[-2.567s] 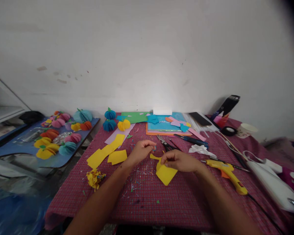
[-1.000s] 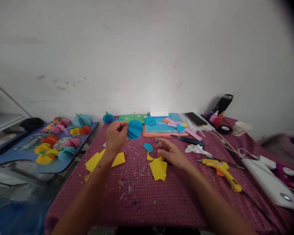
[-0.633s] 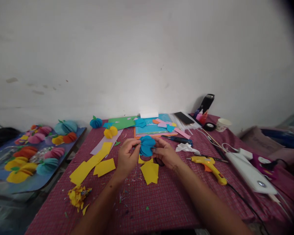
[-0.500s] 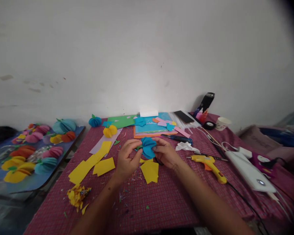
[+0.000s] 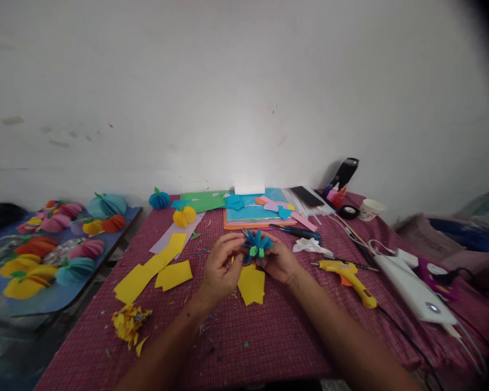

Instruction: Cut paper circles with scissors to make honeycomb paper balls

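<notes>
Tilted since half a second ago, blue paper ball (image 5: 256, 245) now shows fanned folds, green centre; left hand (image 5: 221, 266) and right hand (image 5: 277, 259) grip clamped on it above yellow paper (image 5: 251, 285).

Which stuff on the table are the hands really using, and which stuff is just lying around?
In use:
- blue paper ball with a green leaf, held by the left hand and right hand

Just lying about:
- yellow glue gun
- yellow paper pieces
- yellow paper ball
- crumpled white tissue
- paper cup
- stack of coloured sheets
</notes>
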Demonstrator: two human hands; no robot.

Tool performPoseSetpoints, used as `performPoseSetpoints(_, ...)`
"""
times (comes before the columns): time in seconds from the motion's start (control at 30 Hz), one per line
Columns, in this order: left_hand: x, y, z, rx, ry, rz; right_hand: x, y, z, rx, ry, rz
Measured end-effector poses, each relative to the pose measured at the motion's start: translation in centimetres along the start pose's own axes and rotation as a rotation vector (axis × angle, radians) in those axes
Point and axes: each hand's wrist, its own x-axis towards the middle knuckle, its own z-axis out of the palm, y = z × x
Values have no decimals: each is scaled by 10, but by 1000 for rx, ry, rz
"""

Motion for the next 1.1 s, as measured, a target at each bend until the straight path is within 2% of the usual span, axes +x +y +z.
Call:
performPoseSetpoints(0.2, -1, -8, 5, -84, 27, -134, -1, -2, 1, 11, -27, -1)
performPoseSetpoints(0.53, -1, -19, 2, -14, 114, -128, -3, -5, 5, 52, -47, 3)
performPoseSetpoints(0.73, 4, -20, -3, -16, 172, -117, -10, -16, 14, 65, -140, -23)
performPoseSetpoints(1.0, 5, -19, -3, 1, 181, -162, -5, -7, 10, -94, -11, -55)
performPoseSetpoints(1.1, 5, -22, -4, 25, 209, -218, -5, -8, 12, -241, 103, -175)
